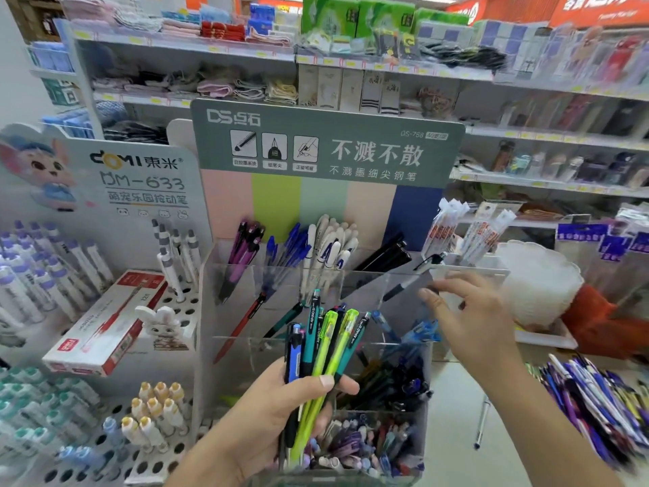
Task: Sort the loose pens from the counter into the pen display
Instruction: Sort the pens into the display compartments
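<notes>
Gripping a bundle of pens (318,349) in the left hand (270,413) while the right hand (467,311) reaches open-fingered over the pen display (414,374), whose compartments are partly filled, the sorting looks midway, a loose pile (593,398) remaining at the counter's right edge.

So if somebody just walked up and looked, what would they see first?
Probably the left hand in the middle at the bottom, gripping a bunch of pens with two bright lime-green ones. Right behind it is the clear pen display, with a grey-green sign on top. The right hand reaches toward the display's right side, and a big pile of loose pens lies on the counter, far right.
</notes>
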